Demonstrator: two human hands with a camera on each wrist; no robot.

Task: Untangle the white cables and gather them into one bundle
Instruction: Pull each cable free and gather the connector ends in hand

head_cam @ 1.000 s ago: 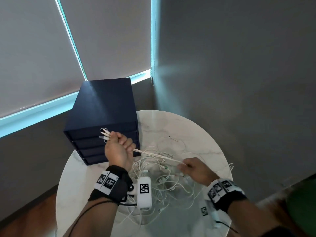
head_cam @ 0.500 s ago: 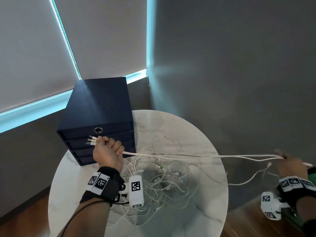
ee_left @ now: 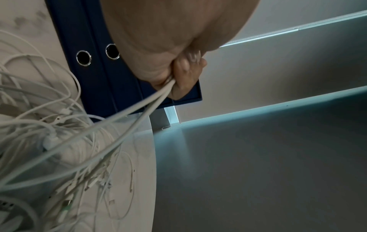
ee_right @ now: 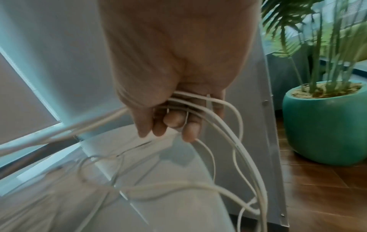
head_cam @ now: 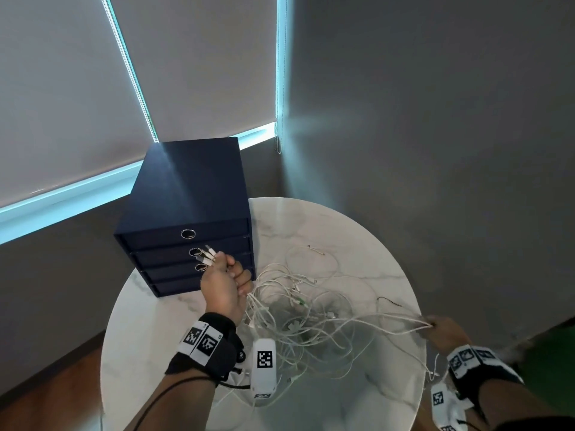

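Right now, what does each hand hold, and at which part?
The left hand grips several white cables near their plug ends, which stick out above the fist. The right hand grips the same strands farther along, beside the table edge.

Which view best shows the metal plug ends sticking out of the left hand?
The head view: the silver-tipped white plug ends fan out above the left hand, against the navy blue drawer box. The left wrist view shows only cables leaving the fist; the right wrist view shows none of them.
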